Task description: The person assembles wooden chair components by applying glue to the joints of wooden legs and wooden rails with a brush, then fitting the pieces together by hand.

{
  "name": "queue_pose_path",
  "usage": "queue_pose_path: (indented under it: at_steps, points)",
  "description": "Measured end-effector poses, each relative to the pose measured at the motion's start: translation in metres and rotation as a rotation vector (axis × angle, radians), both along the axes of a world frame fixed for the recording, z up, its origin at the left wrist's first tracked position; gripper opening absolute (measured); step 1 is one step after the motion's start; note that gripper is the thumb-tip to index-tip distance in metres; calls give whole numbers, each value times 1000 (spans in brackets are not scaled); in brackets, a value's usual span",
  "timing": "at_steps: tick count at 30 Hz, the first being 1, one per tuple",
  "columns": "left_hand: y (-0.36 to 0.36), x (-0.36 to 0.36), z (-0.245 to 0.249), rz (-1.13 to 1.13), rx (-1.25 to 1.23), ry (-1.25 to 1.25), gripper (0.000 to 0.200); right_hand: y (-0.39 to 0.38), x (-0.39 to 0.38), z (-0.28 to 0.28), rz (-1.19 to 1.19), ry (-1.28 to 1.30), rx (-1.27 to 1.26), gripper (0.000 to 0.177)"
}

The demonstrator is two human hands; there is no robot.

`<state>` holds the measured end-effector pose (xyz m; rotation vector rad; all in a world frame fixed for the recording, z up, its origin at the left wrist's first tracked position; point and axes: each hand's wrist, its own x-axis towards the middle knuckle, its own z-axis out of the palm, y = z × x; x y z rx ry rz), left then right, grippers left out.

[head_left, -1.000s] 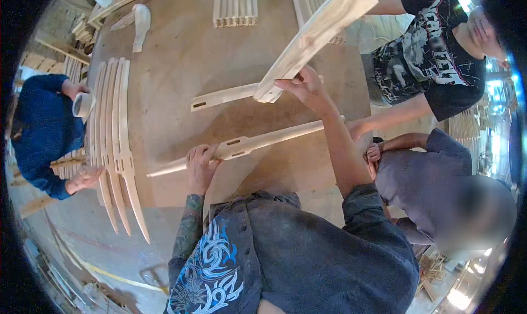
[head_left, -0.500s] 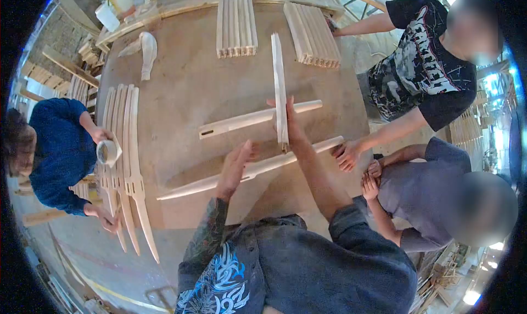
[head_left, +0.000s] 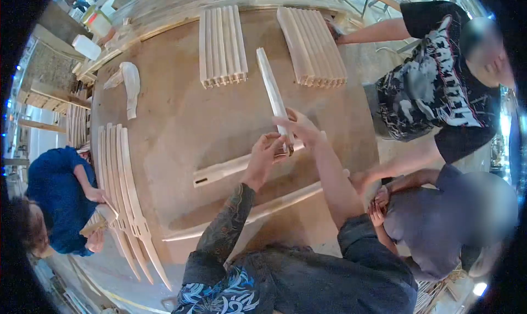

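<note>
While both hands meet at the near end of a pale wooden slat [head_left: 270, 84], I look along the table [head_left: 170, 116] for trouble. At far left, the curved posts [head_left: 130, 182] lie close together, so a careless sweep of the arm could knock one against its neighbour. Nearer the middle, the slotted piece [head_left: 228, 169] lies beneath the busy hands; if the slat slips, its end could dent that face. The long curved piece [head_left: 280, 207] passes under both forearms, and a lowered elbow could nudge it out of the co-worker's hand [head_left: 359, 181] at its right end.

As for the pose, the left hand [head_left: 265, 153] comes up from below, wrist bent, thumb and fingers curled in close to the slat's end; whether they pinch it, I cannot tell from where I stand. The right hand [head_left: 301, 130] reaches across from the right, forearm slanting, its fingers wrapped around the slat just above that end. Between them, the slat sits over the table's middle, its far end pointing away from the body.
</note>
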<state>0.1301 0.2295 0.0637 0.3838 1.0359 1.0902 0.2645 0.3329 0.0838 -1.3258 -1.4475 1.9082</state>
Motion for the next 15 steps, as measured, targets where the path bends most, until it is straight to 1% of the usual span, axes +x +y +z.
queue_pose_path:
  at_steps: [1,2,3,4,5,7,8,10,11,13,14,15]
  points:
    - [7,1,-13,9,29,59,33,14,-1,0,-6,-149,-13,66]
    - [13,2,-23,16,59,114,31,26,-4,-2,-13,-152,-21,66]
    - [18,-1,-29,7,53,108,31,38,-11,-5,-1,-358,182,60]
    - [22,-8,-34,48,110,326,30,50,-18,-7,14,-566,387,54]
    - [24,-17,-37,89,168,543,29,61,-29,-6,12,-575,383,54]
    - [19,-49,-41,70,134,1025,31,88,-51,-6,-190,-860,572,37]
    - [16,-60,-37,64,138,1016,31,98,-55,-17,-194,-870,570,37]
    - [11,-79,-31,-2,294,1540,36,121,-61,-41,-309,-1055,1063,28]
    - [8,-87,-32,0,294,1535,36,131,-65,-42,-306,-1059,1065,28]
    - [3,-96,-35,-111,285,1432,41,149,-72,-41,-307,-1190,1083,29]
    - [0,-97,-34,-108,284,1427,41,158,-74,-43,-303,-1194,1086,29]
    - [-2,-98,-32,-151,313,1448,41,168,-74,-43,-280,-1267,1079,30]
